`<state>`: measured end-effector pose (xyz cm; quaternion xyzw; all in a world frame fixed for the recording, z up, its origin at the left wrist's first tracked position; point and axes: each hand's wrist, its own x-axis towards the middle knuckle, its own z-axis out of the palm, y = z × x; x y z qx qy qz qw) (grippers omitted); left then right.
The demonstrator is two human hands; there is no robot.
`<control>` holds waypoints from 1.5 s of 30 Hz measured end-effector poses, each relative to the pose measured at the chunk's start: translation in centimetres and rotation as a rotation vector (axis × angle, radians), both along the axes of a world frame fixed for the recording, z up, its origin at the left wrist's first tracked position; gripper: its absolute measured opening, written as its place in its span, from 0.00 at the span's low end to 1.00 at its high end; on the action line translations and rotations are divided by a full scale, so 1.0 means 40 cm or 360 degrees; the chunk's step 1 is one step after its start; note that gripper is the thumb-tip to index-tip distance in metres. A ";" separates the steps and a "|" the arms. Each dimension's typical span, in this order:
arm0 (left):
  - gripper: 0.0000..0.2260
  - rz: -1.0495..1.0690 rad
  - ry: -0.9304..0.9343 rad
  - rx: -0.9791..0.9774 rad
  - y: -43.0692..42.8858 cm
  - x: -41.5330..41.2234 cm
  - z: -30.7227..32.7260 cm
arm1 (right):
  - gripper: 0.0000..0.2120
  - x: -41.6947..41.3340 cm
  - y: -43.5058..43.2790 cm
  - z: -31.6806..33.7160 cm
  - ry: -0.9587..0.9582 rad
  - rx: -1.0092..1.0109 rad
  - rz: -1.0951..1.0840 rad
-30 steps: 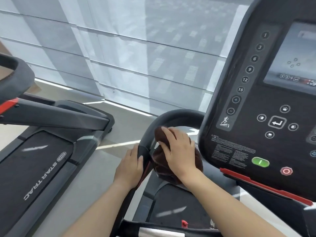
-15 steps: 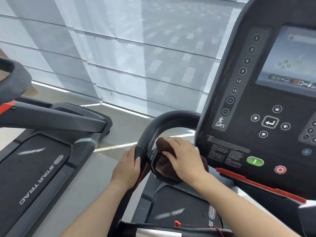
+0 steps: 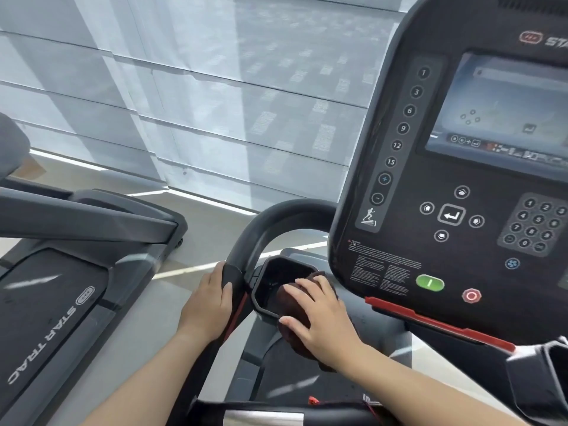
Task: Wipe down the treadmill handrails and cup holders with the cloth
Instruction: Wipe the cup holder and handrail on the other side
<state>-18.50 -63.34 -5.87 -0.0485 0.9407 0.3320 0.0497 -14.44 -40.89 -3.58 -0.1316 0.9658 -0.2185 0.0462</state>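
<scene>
A black curved handrail (image 3: 276, 215) loops from the treadmill's left side up to the console. My left hand (image 3: 207, 305) is wrapped around its lower stretch. Just right of the rail sits a dark cup holder (image 3: 276, 281) with an angular rim. My right hand (image 3: 319, 321) presses a dark brown cloth (image 3: 292, 302) onto the near right part of the cup holder. Most of the cloth is hidden under my palm and fingers.
The black console (image 3: 461, 186) with screen, keypad, green and red buttons rises at right, a red bar (image 3: 430, 321) below it. A second treadmill (image 3: 55, 302) stands to the left across a strip of floor. Window blinds (image 3: 199, 96) fill the background.
My right hand slid the cloth down off the handrail's inner curve and onto the cup holder's near rim, uncovering the holder's hollow. My left hand kept its grip on the rail.
</scene>
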 end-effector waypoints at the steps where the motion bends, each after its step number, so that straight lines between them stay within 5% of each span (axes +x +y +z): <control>1: 0.21 -0.0004 -0.0003 -0.0001 0.001 0.002 0.001 | 0.27 0.006 0.008 -0.004 0.0015 -0.0012 0.0046; 8: 0.21 0.0004 -0.0025 0.0010 0.003 0.006 0.008 | 0.19 -0.041 0.020 -0.007 0.0252 -0.0302 -0.0071; 12: 0.21 0.0003 -0.0013 0.0020 0.001 0.004 0.008 | 0.19 -0.065 -0.012 0.022 0.0442 -0.0182 -0.0041; 19: 0.21 -0.0006 -0.0025 0.0032 0.001 0.004 0.013 | 0.19 -0.110 -0.078 0.013 0.0151 0.0205 -0.0122; 26: 0.21 -0.0014 -0.0015 0.0054 -0.001 -0.001 0.009 | 0.20 -0.023 -0.099 0.059 0.0188 -0.0278 -0.0094; 35: 0.18 0.0110 0.0014 0.0318 -0.015 0.015 0.019 | 0.30 0.010 -0.117 -0.012 0.0349 0.0149 0.0184; 45: 0.17 0.0004 0.0082 0.0179 -0.064 0.121 -0.002 | 0.23 0.006 -0.029 0.024 0.0352 -0.0254 -0.0022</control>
